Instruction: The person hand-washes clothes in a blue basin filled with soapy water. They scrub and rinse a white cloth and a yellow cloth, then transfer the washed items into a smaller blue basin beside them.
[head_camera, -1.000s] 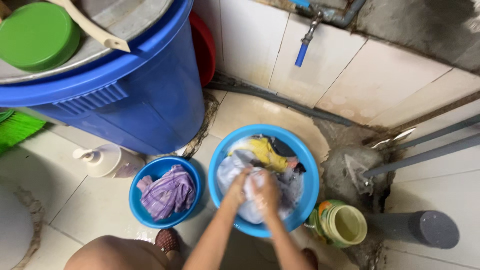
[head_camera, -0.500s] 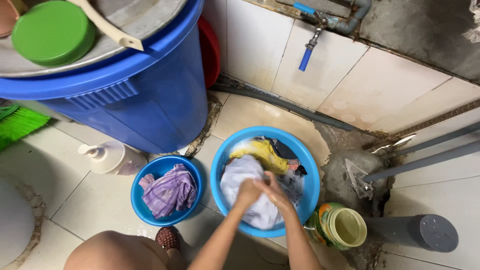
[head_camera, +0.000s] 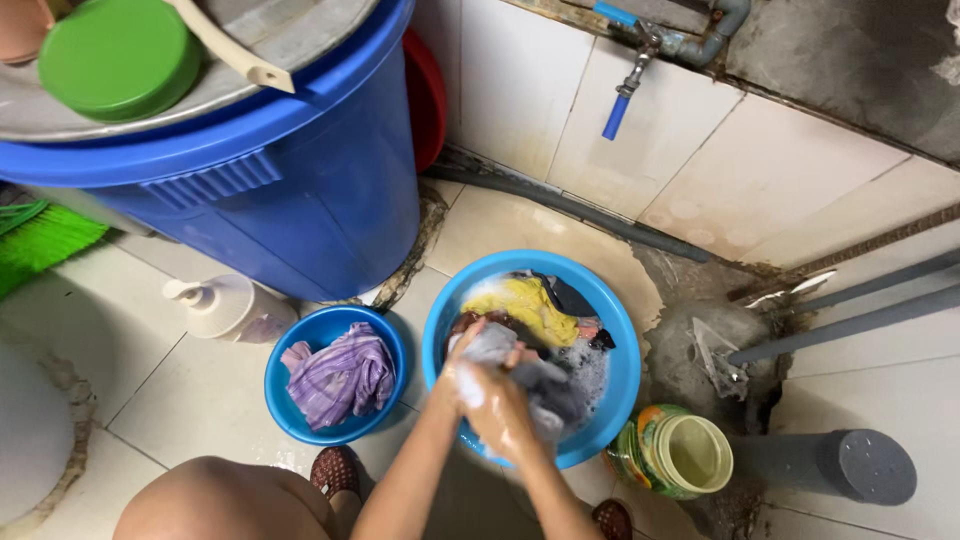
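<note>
A person crouches on a tiled floor, both soapy hands clasped tight around a bunched grey cloth (head_camera: 540, 385) over the near side of a large blue basin (head_camera: 625, 350). The left hand (head_camera: 462, 375) and right hand (head_camera: 505, 415) press together, fingers closed on the fabric, which sits higher and more crumpled than half a second ago, when it lay spread whiter across the suds. A yellow garment (head_camera: 530, 305) lies at the basin's far side. Just left of it, a smaller blue bowl (head_camera: 285, 400) holds a purple striped cloth (head_camera: 340, 375). A big blue barrel (head_camera: 300, 190) stands behind, a green lid (head_camera: 118, 58) on top. A pale pump bottle (head_camera: 225, 305) sits beside it; an open jar (head_camera: 675, 455) stands to the basin's right. A blue-handled tap (head_camera: 625, 85) juts from the wall.
</note>
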